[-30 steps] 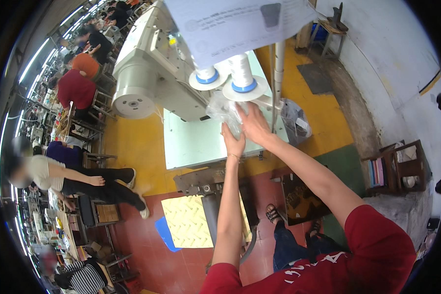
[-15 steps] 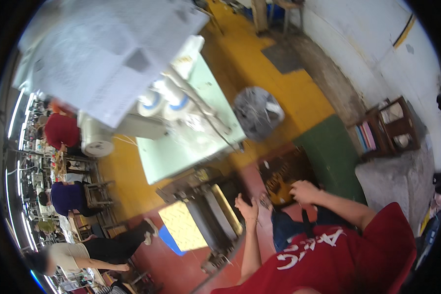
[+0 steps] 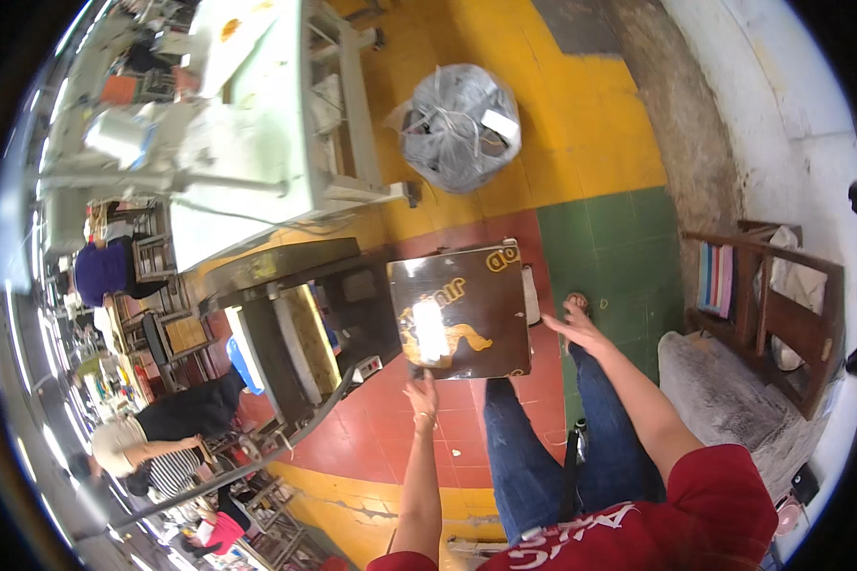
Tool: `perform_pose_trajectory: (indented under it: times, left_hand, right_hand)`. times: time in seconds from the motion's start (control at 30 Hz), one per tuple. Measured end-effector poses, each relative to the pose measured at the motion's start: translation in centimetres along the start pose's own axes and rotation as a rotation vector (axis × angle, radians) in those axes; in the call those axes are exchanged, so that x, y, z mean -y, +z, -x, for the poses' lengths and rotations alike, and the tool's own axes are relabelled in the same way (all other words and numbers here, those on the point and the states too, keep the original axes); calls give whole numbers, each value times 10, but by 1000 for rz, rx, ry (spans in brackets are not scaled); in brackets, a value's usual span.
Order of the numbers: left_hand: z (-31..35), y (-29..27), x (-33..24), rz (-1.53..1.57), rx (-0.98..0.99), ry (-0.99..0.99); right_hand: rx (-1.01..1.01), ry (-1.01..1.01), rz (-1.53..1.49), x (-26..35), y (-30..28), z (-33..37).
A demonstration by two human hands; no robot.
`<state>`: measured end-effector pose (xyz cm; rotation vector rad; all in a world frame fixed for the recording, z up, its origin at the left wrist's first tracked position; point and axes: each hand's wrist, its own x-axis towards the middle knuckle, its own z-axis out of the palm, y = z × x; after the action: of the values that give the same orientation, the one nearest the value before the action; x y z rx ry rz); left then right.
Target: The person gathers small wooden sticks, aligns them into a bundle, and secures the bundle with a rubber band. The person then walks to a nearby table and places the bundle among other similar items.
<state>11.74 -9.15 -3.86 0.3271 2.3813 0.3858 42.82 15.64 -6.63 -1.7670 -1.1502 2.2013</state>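
Note:
A square, dark brown stool top (image 3: 460,311) with yellow lettering and a worn pattern lies in front of me, bright glare on its left part. My left hand (image 3: 423,400) is at its near left corner, fingers stretched toward the edge; whether they touch it I cannot tell. Off the right side of the stool top, my right hand (image 3: 579,329) is spread with nothing in it. Its fingertips point at the stool's side and look a little apart from it.
Left of the stool stands a dark machine with a pale roller (image 3: 302,344). Beyond it is a pale green sewing table (image 3: 267,143). A tied grey plastic bag (image 3: 461,127) sits on the yellow floor. At right are a wooden shelf (image 3: 781,305) and a grey furry cover (image 3: 724,390). Other people work at far left.
My view has swung, so the table and machine now appear farther left and the stool nearer the middle. My hands are wider apart, one at each side of the stool top.

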Motion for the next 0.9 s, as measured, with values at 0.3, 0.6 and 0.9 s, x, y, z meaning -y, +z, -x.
perform_pose_trajectory:
  times: [0.3,0.6,0.9]
  left_hand:
    - [-64,22,-15,836,67,-204]
    - [-38,79,-117,756,123,-220]
    - [-31,136,-201,696,379,-13]
  right_hand:
    - [-48,-28,-17,28,75,-53]
    - [-247,-255,225,107,-22,-95]
    - [-127,-405,321,145,-135,-151]
